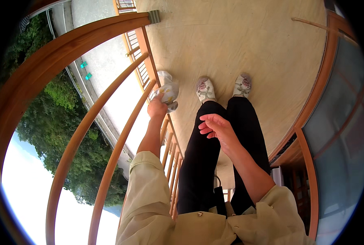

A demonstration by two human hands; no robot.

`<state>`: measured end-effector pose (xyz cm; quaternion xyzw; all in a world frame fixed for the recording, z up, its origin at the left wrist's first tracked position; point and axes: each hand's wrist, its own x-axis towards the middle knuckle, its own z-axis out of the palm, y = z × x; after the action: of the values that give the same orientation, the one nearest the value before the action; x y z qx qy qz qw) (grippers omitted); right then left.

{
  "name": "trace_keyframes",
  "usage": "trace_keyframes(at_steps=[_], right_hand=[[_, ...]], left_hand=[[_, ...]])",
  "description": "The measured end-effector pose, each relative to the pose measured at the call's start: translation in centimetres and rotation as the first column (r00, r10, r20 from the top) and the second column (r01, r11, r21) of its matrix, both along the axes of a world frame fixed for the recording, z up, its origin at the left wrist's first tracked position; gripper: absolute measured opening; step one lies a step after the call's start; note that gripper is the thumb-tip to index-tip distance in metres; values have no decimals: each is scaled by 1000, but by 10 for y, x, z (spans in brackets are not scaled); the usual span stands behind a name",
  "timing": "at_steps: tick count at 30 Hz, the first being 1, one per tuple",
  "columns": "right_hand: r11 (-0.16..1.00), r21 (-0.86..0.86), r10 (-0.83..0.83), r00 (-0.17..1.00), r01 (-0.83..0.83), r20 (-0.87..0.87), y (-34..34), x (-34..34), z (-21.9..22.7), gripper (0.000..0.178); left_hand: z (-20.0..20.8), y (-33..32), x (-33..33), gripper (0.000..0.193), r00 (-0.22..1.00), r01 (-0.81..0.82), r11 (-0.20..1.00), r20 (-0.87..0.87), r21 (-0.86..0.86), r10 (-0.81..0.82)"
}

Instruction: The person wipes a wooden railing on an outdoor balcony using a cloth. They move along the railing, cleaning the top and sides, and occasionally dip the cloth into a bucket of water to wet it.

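Observation:
My left hand [157, 108] reaches forward beside the wooden railing, its fingers closed at the near end of a clear plastic bag [169, 90]. Yellowish and dark patches show on or through the bag, but I cannot make out what is inside. The bag is close to the foot of a railing post; whether it hangs or rests on the floor is hard to tell. Over my lap, my right hand [216, 127] is held in the air with its fingers loosely bent and apart, nothing in it.
A wooden railing [120, 149] runs along my left, with a road [102, 49] and trees [55, 106] far below it. Beige floor [247, 36] lies under my patterned shoes [206, 88]. To the right stands a wood-framed glass panel [341, 122]; a thin stick [312, 24] leans at the upper right.

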<state>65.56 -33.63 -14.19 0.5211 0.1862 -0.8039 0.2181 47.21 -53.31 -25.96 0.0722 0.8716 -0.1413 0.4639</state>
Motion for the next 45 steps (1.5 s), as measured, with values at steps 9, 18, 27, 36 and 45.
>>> trace_keyframes(at_steps=[9,18,27,36,45], right_hand=[[999,0,-51,998,51,33,-3,1,4,28],[999,21,-36,999,36,-19,-3,1,6,32],[995,-64,-66,984,78,166,-10,67,54,70],[998,-4,-64,998,64,4,31,71,156,82],[914,395,90,904,92,-417,65,0,284,34]], left_hand=[[-27,57,-71,43,273,-560,141,21,816,962],[-29,67,-60,23,950,123,990,-298,75,-95],[113,67,102,47,956,-33,968,289,248,-41],[331,115,160,63,980,-184,771,168,610,101],[496,110,139,59,935,-26,616,-198,788,293]])
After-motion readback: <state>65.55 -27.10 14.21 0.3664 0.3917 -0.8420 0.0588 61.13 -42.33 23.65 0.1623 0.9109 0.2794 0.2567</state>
